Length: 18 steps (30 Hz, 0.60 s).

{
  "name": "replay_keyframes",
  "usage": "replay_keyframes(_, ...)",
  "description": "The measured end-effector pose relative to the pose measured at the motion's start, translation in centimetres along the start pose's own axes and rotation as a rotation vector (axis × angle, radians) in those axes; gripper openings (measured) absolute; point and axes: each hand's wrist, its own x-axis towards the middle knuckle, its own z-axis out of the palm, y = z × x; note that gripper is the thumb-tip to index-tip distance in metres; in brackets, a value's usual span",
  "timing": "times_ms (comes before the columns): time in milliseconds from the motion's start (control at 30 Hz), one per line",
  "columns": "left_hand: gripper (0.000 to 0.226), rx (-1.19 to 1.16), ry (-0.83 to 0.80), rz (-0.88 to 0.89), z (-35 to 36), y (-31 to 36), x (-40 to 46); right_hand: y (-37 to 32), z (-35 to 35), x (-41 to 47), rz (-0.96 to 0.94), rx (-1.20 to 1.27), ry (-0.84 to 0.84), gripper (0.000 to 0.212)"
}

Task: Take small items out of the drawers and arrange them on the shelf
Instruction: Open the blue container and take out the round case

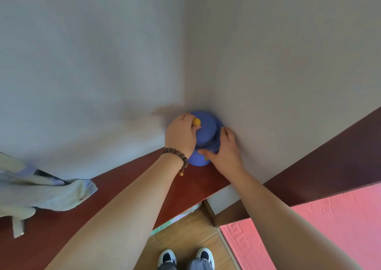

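A blue tiered plastic toy (206,134) with a yellow knob (196,122) stands in the wall corner at the far end of the dark red wooden shelf (144,177). My left hand (181,136), with a bead bracelet on the wrist, wraps the toy's left side, fingers next to the knob. My right hand (225,149) presses on the toy's right and lower front, thumb across its base. Both hands hold the toy; its lower part is partly hidden by them.
A pale blue cloth (47,191) lies crumpled on the shelf at the left. A pink embossed surface (329,228) fills the lower right, behind a dark wooden edge (329,166). Wooden floor (185,234) and my shoes show below.
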Motion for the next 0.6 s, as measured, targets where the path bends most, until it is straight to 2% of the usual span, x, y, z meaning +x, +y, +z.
replay_keyframes(133, 0.015, -0.030, 0.176, 0.000, -3.1, -1.7, -2.9, 0.2, 0.0, 0.1, -0.029, -0.036, -0.003, 0.097)
replay_keyframes(233, 0.013, 0.004, 0.222, -0.077, -5.2, -4.9, -5.9, 0.3, -0.1, 0.2, -0.027, -0.067, -0.008, 0.100)
replay_keyframes(433, 0.016, 0.153, 0.085, -0.379, -5.8, -12.7, -12.2, 0.3, 0.0, 0.4, -0.034, -0.148, -0.002, 0.101)
replay_keyframes(600, 0.022, 0.234, -0.013, -0.536, -4.7, -15.6, -14.6, 0.4, 0.0, 0.4, -0.029, -0.144, 0.011, 0.099)
